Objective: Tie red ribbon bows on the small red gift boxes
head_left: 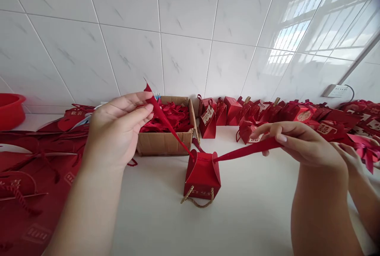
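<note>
A small red gift box [202, 177] with a tan rope handle stands on the white table [243, 216] between my hands. A red ribbon [169, 125] runs from its top out to both sides. My left hand [118, 129] pinches the ribbon's left end, raised up and to the left of the box. My right hand [299, 141] pinches the right end [246, 151], pulled out level to the right.
A cardboard box [166, 141] full of red ribbons sits behind the gift box. Several finished red boxes [267, 113] line the tiled wall. Flat red box blanks [32, 169] pile at left, near a red basin [10, 109]. Another person's hand [356, 157] works at right.
</note>
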A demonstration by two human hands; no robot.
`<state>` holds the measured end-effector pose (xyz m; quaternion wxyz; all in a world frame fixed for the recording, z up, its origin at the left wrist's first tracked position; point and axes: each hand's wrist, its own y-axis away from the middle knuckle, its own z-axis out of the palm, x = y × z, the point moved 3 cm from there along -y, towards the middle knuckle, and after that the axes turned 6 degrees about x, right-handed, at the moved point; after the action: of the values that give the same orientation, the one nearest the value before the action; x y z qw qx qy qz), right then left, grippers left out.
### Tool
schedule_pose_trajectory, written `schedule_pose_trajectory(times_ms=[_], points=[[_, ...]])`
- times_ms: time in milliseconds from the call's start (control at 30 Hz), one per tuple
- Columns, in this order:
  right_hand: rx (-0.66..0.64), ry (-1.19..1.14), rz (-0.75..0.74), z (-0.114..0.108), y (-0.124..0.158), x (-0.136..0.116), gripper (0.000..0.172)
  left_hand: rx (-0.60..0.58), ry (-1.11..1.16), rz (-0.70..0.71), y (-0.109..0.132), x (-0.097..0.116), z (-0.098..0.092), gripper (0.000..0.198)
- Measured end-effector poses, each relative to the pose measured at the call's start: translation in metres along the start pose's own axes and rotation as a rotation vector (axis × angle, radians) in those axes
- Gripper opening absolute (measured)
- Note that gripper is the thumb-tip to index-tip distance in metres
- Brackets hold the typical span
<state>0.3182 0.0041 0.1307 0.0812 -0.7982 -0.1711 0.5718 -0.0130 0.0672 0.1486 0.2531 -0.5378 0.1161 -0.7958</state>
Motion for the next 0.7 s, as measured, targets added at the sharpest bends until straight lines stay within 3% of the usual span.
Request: schedule_pose_trajectory(times_ms=[167, 367, 533, 633, 700], points=[[0.198, -0.302, 0.086, 0.008, -0.01, 0.008, 0.038, -0.074, 0.041, -0.018, 0.004, 0.002, 0.002, 0.022], [0.208, -0.485, -0.112, 0.017, -0.024, 0.007, 0.024, -0.135, 0.001, 0.02, 0.004, 0.007, 0.0, 0.024], [0.2, -0.516, -0.257, 0.029, -0.028, 0.006, 0.042, -0.181, -0.057, 0.052, 0.005, 0.013, -0.004, 0.025], [0.178, -0.519, -0.296, 0.042, -0.025, 0.003, 0.025, -0.143, -0.06, 0.113, 0.006, 0.02, -0.007, 0.027], [0.24, -0.472, -0.282, 0.052, -0.024, 0.001, 0.019, -0.127, -0.057, 0.144, 0.008, 0.024, -0.008, 0.027]])
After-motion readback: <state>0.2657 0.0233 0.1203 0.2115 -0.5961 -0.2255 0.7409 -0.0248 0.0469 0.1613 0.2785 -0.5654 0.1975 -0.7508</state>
